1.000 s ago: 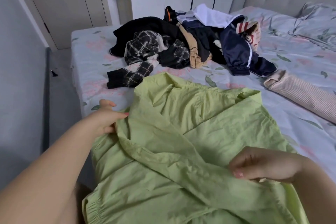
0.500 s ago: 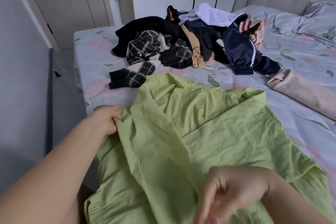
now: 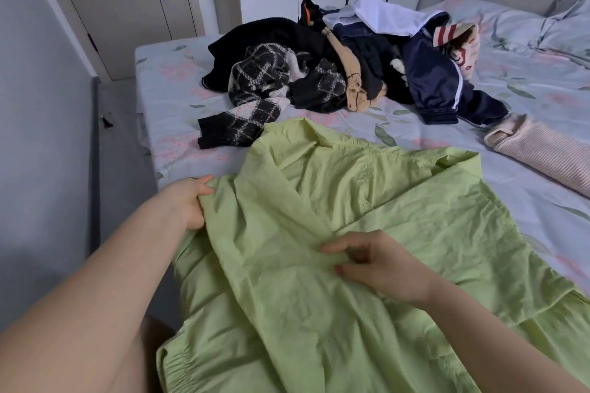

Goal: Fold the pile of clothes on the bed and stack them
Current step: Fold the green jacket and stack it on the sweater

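Observation:
A light green shirt [image 3: 399, 207] lies spread and creased across the near part of the bed, collar toward the far side. My left hand [image 3: 188, 201] grips its left edge at the bed's side. My right hand [image 3: 373, 260] sits on the middle of the shirt, fingers curled and pinching a fold of the fabric. Beyond the shirt lies the unfolded pile of clothes [image 3: 335, 73]: black, checked, tan, navy and white pieces. A folded pink ribbed garment [image 3: 542, 153] lies to the right.
The bed [image 3: 178, 73] has a pale floral sheet; its left edge drops to a narrow grey floor strip beside a wall. Pillows [image 3: 562, 22] lie at the far right. A white cabinet [image 3: 268, 0] with plush toys stands behind the bed.
My right hand has let go of the long green strip and moved left and up to the shirt's middle. The left hand has kept its grip on the left edge.

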A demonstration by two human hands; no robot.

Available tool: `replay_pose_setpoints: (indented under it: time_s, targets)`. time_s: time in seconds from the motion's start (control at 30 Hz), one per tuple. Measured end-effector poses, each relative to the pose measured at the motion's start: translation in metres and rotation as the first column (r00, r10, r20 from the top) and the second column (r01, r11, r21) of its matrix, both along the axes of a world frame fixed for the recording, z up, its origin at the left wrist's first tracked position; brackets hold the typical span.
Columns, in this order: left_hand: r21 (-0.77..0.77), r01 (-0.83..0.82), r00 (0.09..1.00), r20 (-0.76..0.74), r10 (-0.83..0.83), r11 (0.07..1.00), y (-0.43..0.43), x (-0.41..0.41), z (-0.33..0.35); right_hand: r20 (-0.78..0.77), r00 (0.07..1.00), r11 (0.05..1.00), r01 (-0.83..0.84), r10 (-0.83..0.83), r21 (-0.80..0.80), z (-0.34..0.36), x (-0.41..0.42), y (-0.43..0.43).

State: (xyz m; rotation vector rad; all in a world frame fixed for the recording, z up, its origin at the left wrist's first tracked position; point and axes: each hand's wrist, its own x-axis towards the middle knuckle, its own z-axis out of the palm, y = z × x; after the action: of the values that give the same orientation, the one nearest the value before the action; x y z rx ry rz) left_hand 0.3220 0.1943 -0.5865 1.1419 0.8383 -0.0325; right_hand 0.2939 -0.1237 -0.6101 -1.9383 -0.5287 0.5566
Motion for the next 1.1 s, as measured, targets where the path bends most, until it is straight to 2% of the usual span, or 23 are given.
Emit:
replay_pose_setpoints:
  time_s: [0.1, 0.23, 0.4, 0.57, 0.73, 0.97, 1.03, 1.1]
  targets:
    - [-0.024, -0.056, 0.998, 0.01, 0.056, 0.998, 0.004, 0.0, -0.005, 0.0, 0.981, 0.979, 0.196, -0.196, -0.052, -0.001, 0.009, -0.016]
    - [-0.024, -0.078, 0.997, -0.003, 0.078, 0.997, 0.002, -0.002, -0.006, -0.182, 0.977, 0.994, 0.11, -0.108, -0.001, 0.008, 0.01, -0.032]
    - [-0.031, -0.067, 0.998, -0.009, 0.066, 0.997, -0.002, 0.0, 0.0, -0.105, 0.978, 0.978, 0.191, -0.182, 0.088, 0.016, 0.007, -0.01]
    - [-0.059, -0.049, 0.999, 0.006, 0.05, 0.997, -0.001, 0.008, 0.005, 0.141, 0.971, 0.963, 0.214, -0.192, -0.165, 0.026, 0.057, 0.054]
    - [-0.117, -0.048, 0.999, 0.004, 0.049, 0.992, 0.007, 0.018, -0.002, 0.266, 0.956, 0.941, 0.199, -0.125, -0.273, 0.03, 0.129, 0.138]
    - [-0.202, -0.042, 0.998, -0.055, 0.032, 0.979, 0.014, 0.03, -0.026, 0.296, 0.941, 0.907, 0.264, -0.167, -0.328, 0.023, 0.192, 0.201]
    - [-0.223, -0.082, 0.995, -0.079, 0.066, 0.971, 0.016, 0.034, -0.03, 0.265, 0.93, 0.905, 0.327, -0.256, -0.271, 0.02, 0.205, 0.205]
    - [-0.229, -0.12, 0.991, -0.081, 0.104, 0.966, 0.019, 0.039, -0.033, 0.182, 0.89, 0.881, 0.447, -0.419, -0.155, 0.017, 0.219, 0.205]
